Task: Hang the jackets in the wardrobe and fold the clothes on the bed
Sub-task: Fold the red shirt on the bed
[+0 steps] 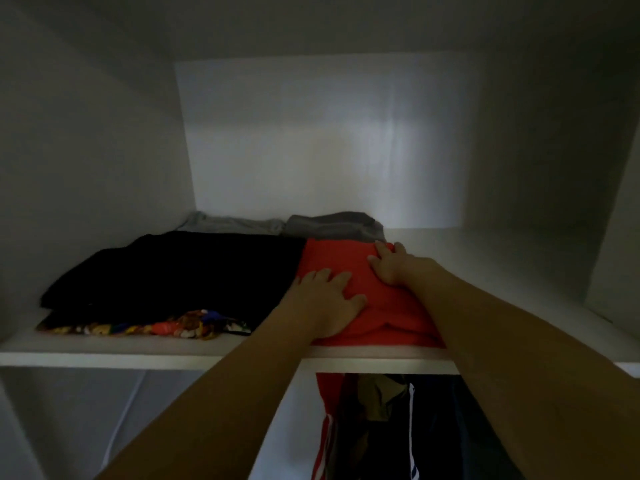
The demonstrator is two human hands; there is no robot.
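Note:
A folded red garment (pixel 349 261) lies on the white wardrobe shelf (pixel 138 355), near the front edge. My left hand (pixel 329 296) rests flat on its near left part, fingers spread. My right hand (pixel 391 265) presses on its far right corner, fingers curled over the fold. To the left lies a folded black garment (pixel 180 271) on top of a colourful patterned one (pixel 145 327). Jackets (pixel 381 427) hang below the shelf, one red with white stripes, the others dark.
A light grey folded piece (pixel 228 221) and a dark grey one (pixel 336 225) lie at the back of the shelf. The shelf's right part (pixel 502 271) is bare. White wardrobe walls close in the left, right and back.

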